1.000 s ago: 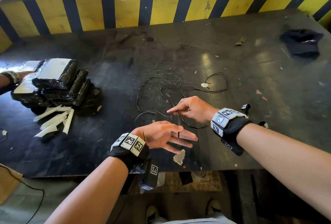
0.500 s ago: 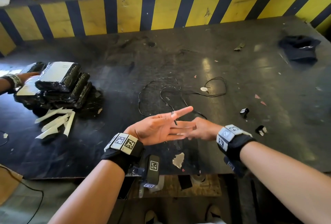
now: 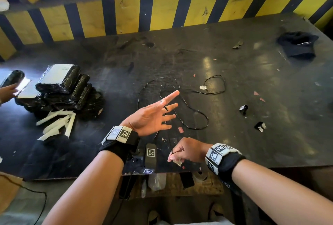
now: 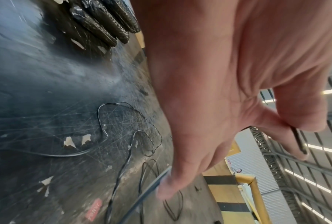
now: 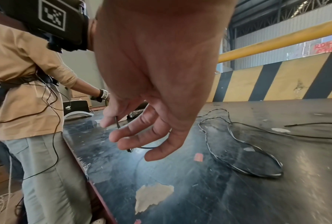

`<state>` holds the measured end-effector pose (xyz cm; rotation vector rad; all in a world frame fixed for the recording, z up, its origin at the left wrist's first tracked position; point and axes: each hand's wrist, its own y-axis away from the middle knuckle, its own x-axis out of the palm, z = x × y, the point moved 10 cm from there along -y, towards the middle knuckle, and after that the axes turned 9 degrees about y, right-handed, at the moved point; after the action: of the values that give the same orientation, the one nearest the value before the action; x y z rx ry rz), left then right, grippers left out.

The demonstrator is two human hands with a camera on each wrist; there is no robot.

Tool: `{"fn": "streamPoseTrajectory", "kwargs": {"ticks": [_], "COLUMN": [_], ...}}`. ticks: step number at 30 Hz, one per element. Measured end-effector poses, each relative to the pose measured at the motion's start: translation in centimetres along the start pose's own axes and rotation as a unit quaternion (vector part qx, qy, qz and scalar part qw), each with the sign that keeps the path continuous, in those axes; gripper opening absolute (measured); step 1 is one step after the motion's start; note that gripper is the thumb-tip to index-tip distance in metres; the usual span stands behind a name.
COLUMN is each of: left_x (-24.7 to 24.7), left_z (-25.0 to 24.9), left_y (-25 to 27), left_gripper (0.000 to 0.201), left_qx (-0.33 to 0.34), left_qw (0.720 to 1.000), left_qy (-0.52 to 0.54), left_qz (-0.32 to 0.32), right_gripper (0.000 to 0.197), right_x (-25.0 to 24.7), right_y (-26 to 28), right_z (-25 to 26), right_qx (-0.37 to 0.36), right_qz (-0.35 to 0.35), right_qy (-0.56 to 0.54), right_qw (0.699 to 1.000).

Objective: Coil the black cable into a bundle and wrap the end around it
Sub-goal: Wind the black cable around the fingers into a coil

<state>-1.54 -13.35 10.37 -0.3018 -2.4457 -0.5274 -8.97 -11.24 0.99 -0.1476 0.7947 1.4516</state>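
Yellow-and-black striped barrier behind a scuffed dark tabletop (image 3: pixel 234 134). Black cable (image 3: pixel 191 115) lies in loose, messy loops mid-tabletop, one free end curling toward the right side, well apart from the stack of black wrapped packs (image 3: pixel 61 89) near the left edge. Left hand (image 3: pixel 151 116) raised palm-up over the loops, fingers spread and mostly straight; cable end pinched between thumb and index, seen clearest in the left wrist view (image 4: pixel 297 137), and a strand runs across the fingers. Right hand (image 3: pixel 187 151) near the front edge, thumb and forefinger pinching the strand (image 5: pixel 117 121), other fingers loosely curled, pulling it taut down from the left.

Judgement: first turn of the coil just starting; nearly all cable uncoiled. To do it well: keep the left pinch firm as anchor, hold spread fingers steady as a form, lay each turn the same size, let the strand slide through the right pinch with light tension. Watch the crossed loops, likely to snag; shake them free first. Leave a tail for the final wrap.
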Motion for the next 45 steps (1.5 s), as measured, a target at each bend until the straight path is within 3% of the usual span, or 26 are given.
{"fn": "streamPoseTrajectory", "kwargs": {"ticks": [2,5,9,16,20,24,27,29,34,39,45], "left_x": [-0.5,-1.8,-4.4,-7.5,-7.0,-6.1,-4.6,-3.5,-0.5,0.4,1.0], "left_z": [0.4,1.1,2.8,7.3,8.7,10.0,11.0,11.2,9.6,6.8,3.3], "left_y": [-0.2,-0.2,0.7,2.9,3.1,3.0,3.4,3.6,3.4,3.8,4.0], "left_gripper": [0.073,0.072,0.053,0.050,0.062,0.071,0.049,0.046,0.067,0.068,0.069], "left_qx": [0.006,0.008,-0.019,-0.110,-0.145,-0.189,-0.226,-0.227,-0.185,-0.132,-0.064], "left_qw": [1.000,0.998,0.988,0.972,0.969,0.969,0.966,0.969,0.982,0.990,0.995], "left_qy": [-0.021,-0.050,-0.122,-0.141,-0.108,-0.066,-0.084,-0.084,-0.019,0.020,0.041], "left_qz": [-0.014,-0.040,-0.094,-0.151,-0.170,-0.147,-0.090,-0.053,0.006,0.032,0.064], "right_gripper": [0.048,0.022,0.022,0.023,0.022,0.019,0.021,0.020,0.017,0.013,0.019], "right_x": [0.2,0.2,-1.3,-9.2,-11.9,-13.4,-14.7,-15.6,-16.7,-15.5,-10.9], "right_y": [0.2,0.6,1.0,1.9,1.5,1.0,0.9,0.6,-0.7,-2.5,-1.6], "right_z": [0.3,0.6,0.9,2.2,5.2,7.1,8.1,8.3,6.6,1.9,-2.0], "right_qx": [0.022,0.046,0.049,0.070,0.043,0.020,0.008,0.007,0.035,0.082,0.091], "right_qz": [0.016,0.034,0.045,-0.033,-0.094,-0.151,-0.190,-0.207,-0.222,-0.194,-0.176], "right_qy": [0.018,0.020,0.094,0.253,0.331,0.365,0.372,0.364,0.304,0.123,-0.061], "right_qw": [0.999,0.998,0.993,0.964,0.938,0.919,0.909,0.908,0.926,0.970,0.978]}}
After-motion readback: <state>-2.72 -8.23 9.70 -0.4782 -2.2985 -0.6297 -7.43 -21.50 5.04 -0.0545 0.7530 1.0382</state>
